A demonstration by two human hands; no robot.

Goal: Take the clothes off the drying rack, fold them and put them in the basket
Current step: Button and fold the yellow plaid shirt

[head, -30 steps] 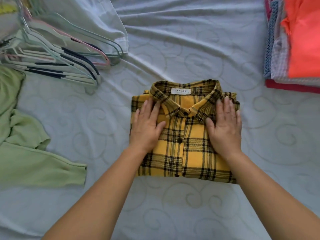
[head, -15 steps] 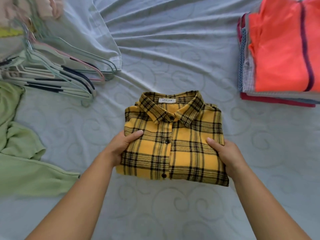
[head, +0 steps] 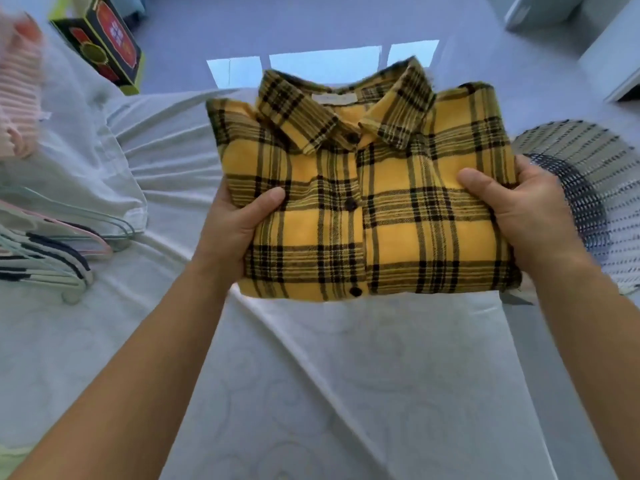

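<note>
Bed (head: 346, 393) spreads below the shirt (head: 363, 209), which we hold up folded, collar on top, over the bed's far edge. Basket (head: 599, 161) sits just right of the shirt, partly behind our hand. Hangers (head: 52, 244) lie well left of the shirt, box (head: 104, 39) up-left of it. Left grip (head: 235, 223) clasps the shirt's left edge, thumb on top; right grip (head: 523, 209) clasps the right edge likewise.

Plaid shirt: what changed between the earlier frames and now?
The folded plaid shirt has been lifted off the bed. The left hand and right hand, flat on top a second ago, slid to its sides and now grip it, thumbs on top, near the basket. Unchanged: the shirt stays folded; the hangers lie on the bed.
</note>
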